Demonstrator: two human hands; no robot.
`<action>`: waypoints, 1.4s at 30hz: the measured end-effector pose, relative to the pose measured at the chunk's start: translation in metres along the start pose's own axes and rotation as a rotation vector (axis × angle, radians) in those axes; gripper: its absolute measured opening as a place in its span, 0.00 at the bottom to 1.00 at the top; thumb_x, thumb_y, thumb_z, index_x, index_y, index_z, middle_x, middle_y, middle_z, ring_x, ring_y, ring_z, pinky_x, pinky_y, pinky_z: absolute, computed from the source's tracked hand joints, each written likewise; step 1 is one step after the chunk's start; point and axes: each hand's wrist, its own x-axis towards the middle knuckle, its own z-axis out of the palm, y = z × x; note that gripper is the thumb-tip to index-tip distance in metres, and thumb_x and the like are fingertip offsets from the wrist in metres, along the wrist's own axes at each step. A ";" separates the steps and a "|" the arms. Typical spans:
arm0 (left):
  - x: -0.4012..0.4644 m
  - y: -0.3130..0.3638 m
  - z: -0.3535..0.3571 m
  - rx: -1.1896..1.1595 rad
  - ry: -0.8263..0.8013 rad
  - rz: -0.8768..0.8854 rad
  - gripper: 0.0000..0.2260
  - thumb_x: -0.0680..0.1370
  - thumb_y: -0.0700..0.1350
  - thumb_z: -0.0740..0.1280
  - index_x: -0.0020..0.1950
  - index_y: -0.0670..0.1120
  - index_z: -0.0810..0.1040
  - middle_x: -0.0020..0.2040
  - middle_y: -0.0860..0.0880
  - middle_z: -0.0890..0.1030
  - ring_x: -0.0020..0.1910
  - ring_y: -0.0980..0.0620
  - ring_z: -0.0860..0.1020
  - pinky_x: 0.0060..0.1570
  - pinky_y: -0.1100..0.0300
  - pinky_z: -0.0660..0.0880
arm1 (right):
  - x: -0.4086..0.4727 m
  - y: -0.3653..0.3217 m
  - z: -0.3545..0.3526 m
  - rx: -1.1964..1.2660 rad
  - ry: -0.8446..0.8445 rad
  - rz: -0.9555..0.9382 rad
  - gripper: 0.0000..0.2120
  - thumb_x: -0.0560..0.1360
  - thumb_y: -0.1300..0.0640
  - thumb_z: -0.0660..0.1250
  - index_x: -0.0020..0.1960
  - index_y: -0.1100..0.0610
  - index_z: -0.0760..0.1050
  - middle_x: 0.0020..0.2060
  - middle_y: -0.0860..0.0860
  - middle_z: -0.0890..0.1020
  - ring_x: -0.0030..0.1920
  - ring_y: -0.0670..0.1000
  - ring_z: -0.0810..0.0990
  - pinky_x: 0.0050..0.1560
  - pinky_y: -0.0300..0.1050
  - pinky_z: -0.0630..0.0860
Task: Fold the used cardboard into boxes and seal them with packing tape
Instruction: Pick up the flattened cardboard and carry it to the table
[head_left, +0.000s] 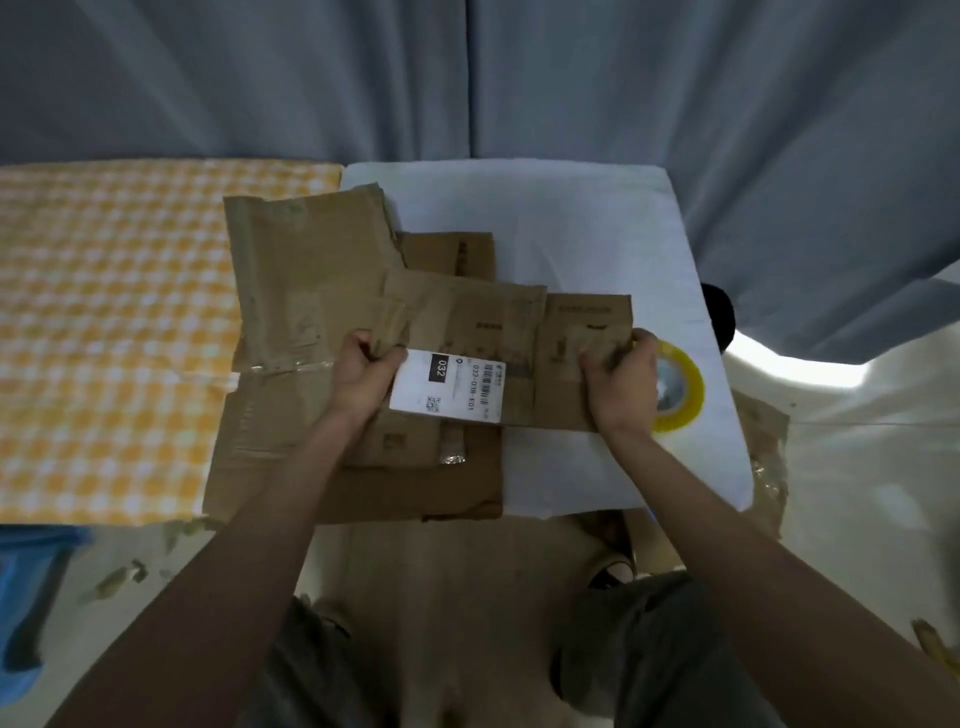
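Cardboard, brown, flattened and labelled, lies on my white worktop; left grip and right grip clench its ends; worn creases may tear, yellow tape roll may get knocked away

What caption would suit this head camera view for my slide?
Both hands, left hand and right hand, grip a flattened labelled cardboard box above stacked cardboard, yellow tape roll beside.

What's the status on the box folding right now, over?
Left hand and right hand each grip an end of the flattened cardboard with the white label. Not yet folded, no tape on. Tape roll beside right hand. More flat cardboard underneath.
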 end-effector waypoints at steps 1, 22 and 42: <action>0.007 -0.003 -0.006 -0.005 0.009 0.020 0.12 0.77 0.45 0.71 0.55 0.46 0.70 0.44 0.51 0.76 0.43 0.53 0.74 0.42 0.61 0.73 | 0.001 0.001 0.011 -0.005 -0.004 -0.008 0.24 0.78 0.53 0.68 0.68 0.61 0.65 0.63 0.60 0.76 0.62 0.62 0.76 0.61 0.58 0.73; -0.032 -0.017 -0.053 -0.184 0.149 0.320 0.10 0.76 0.42 0.70 0.56 0.45 0.76 0.41 0.52 0.79 0.38 0.53 0.78 0.25 0.64 0.73 | -0.023 0.004 0.014 0.288 -0.162 -0.214 0.26 0.76 0.49 0.69 0.69 0.56 0.65 0.61 0.54 0.78 0.59 0.55 0.77 0.61 0.52 0.76; -0.021 -0.012 -0.089 -0.013 0.188 0.497 0.13 0.78 0.44 0.68 0.61 0.46 0.71 0.54 0.46 0.78 0.50 0.48 0.78 0.46 0.56 0.74 | -0.052 0.021 0.008 0.085 -0.442 -0.213 0.11 0.80 0.51 0.67 0.56 0.52 0.68 0.48 0.50 0.80 0.46 0.51 0.80 0.48 0.51 0.78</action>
